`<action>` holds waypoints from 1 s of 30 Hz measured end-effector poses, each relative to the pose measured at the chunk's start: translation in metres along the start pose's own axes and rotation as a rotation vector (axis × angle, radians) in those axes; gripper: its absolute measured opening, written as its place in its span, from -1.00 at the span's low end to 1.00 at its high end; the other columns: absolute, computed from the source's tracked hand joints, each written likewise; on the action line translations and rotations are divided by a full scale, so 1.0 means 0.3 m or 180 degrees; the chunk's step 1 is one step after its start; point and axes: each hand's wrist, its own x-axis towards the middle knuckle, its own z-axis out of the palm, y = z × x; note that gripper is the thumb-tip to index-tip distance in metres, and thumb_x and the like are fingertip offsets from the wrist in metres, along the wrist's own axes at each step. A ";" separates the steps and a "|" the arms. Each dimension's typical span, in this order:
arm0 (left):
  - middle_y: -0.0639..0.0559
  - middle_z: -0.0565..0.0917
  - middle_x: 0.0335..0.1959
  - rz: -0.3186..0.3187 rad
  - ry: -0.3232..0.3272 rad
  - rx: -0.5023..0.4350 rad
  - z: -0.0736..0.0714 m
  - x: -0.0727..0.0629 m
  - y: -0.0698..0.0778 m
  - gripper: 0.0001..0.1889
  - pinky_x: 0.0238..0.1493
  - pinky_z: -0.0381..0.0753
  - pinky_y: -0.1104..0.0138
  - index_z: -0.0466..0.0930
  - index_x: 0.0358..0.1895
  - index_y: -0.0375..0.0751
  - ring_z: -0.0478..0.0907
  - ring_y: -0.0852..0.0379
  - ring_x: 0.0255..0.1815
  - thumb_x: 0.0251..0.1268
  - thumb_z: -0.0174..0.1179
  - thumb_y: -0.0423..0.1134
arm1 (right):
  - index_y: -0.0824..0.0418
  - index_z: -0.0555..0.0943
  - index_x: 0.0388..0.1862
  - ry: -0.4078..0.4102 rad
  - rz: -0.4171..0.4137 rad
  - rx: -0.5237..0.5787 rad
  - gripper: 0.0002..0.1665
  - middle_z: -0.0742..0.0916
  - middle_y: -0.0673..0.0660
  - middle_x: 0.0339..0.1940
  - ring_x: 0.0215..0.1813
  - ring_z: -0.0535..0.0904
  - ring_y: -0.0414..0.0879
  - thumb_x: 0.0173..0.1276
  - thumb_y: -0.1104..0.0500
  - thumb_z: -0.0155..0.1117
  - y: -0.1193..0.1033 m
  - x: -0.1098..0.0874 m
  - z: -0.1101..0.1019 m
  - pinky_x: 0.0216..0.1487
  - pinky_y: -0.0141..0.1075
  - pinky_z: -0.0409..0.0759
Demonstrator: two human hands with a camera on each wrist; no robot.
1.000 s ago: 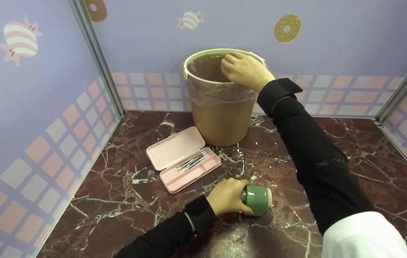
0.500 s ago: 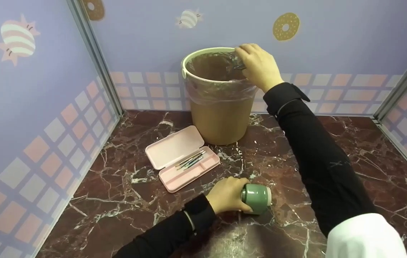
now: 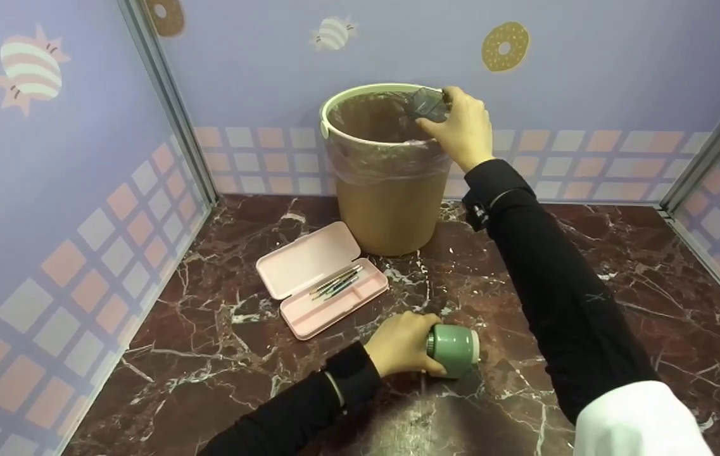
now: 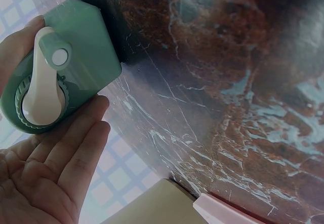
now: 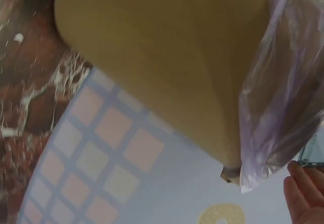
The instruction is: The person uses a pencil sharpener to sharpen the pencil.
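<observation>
My left hand (image 3: 403, 345) holds a green hand-crank pencil sharpener (image 3: 454, 351) down on the marble-patterned tabletop. In the left wrist view the cream crank of the sharpener (image 4: 83, 46) shows, with the thumb side at one edge and straighter fingers (image 4: 83, 158) beneath. Over the right side of the bin's mouth, my right hand (image 3: 466, 130) pinches a small clear tray (image 3: 429, 104), tilted, between thumb and fingers. It looks like the sharpener's shavings drawer. Only part of the tray (image 5: 315, 150) shows in the right wrist view, beside the fingertips. Whether anything is inside it is unclear.
A tan bin (image 3: 391, 215) with a pale rim and clear plastic liner stands by the back wall. An open pink pencil case (image 3: 309, 259) holding several pencils (image 3: 337, 283) lies in front of it. Patterned panels enclose the left, back and right.
My right hand has moved right from over the bin's middle and turned, bringing the clear tray into view. My left hand and the pencil sharpener have stayed in place.
</observation>
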 end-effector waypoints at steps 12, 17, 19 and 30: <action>0.03 0.80 -0.21 -0.0043 -0.0041 0.0037 -0.001 -0.001 0.006 -0.32 -0.27 0.67 0.36 0.67 0.04 -0.11 0.69 0.14 -0.33 -0.22 0.66 0.08 | 0.35 0.50 0.38 -0.0013 0.0277 0.0420 -0.21 0.72 0.30 0.26 0.30 0.67 0.14 0.31 -0.06 0.48 -0.007 -0.036 -0.008 0.39 -0.08 0.56; -0.01 0.81 -0.14 -0.0098 -0.0057 -0.0048 -0.004 -0.002 0.006 -0.28 -0.15 0.71 0.31 0.67 0.11 -0.12 0.72 0.10 -0.24 -0.22 0.67 0.06 | 0.33 0.54 0.34 0.0053 0.0242 0.0614 -0.23 0.75 0.28 0.23 0.26 0.71 0.06 0.26 -0.04 0.53 -0.001 -0.051 -0.028 0.34 -0.17 0.60; -0.02 0.81 -0.11 -0.0101 -0.0054 -0.0072 -0.005 -0.003 0.005 -0.27 -0.10 0.72 0.27 0.66 0.13 -0.12 0.74 0.08 -0.20 -0.22 0.66 0.06 | 0.32 0.55 0.32 0.0086 0.0216 0.0717 -0.24 0.76 0.27 0.21 0.23 0.73 0.04 0.24 -0.02 0.54 0.007 -0.065 -0.039 0.30 -0.19 0.63; 0.02 0.82 -0.17 -0.0033 0.0002 -0.0130 -0.005 -0.001 0.002 -0.29 -0.15 0.71 0.30 0.68 0.11 -0.10 0.72 0.12 -0.27 -0.24 0.66 0.03 | 0.33 0.57 0.28 0.0103 0.0266 0.1365 -0.25 0.72 0.31 0.25 0.25 0.72 0.07 0.18 0.05 0.61 0.084 -0.197 -0.125 0.36 -0.23 0.62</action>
